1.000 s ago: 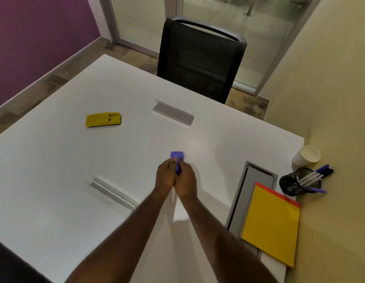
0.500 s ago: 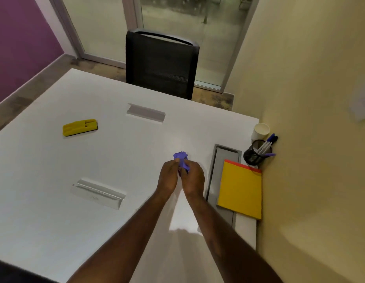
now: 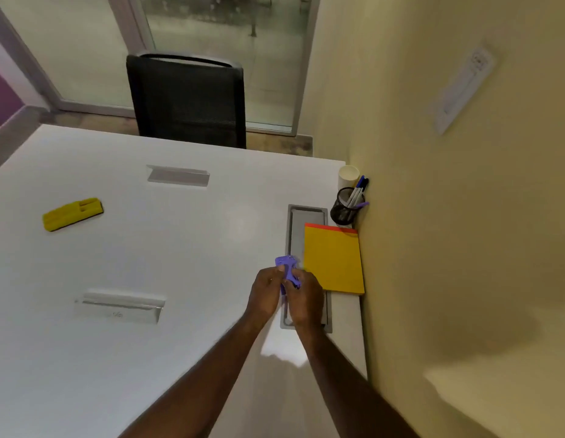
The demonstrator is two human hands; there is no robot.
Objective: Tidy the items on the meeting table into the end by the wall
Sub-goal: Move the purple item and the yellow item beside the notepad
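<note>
A small purple plastic item [image 3: 289,269] is gripped between my left hand [image 3: 264,295] and my right hand [image 3: 305,297], just above the white meeting table [image 3: 148,248] near its wall end. Both hands are closed around it, hiding its lower part. A yellow notepad with a red top edge [image 3: 333,259] lies by the wall, partly over a grey cable tray [image 3: 295,229]. Behind it stand a black mesh pen holder [image 3: 345,207] with pens and a white paper cup [image 3: 348,176]. A yellow board eraser [image 3: 72,214] lies far left on the table.
Two grey cable flaps [image 3: 178,176] [image 3: 121,306] are set into the tabletop. A black mesh chair [image 3: 188,101] stands at the far edge before glass doors. The yellow wall [image 3: 464,216] runs along the table's right side.
Both hands have carried the purple item to the right, toward the notepad and the wall. The view has swung right with them.
</note>
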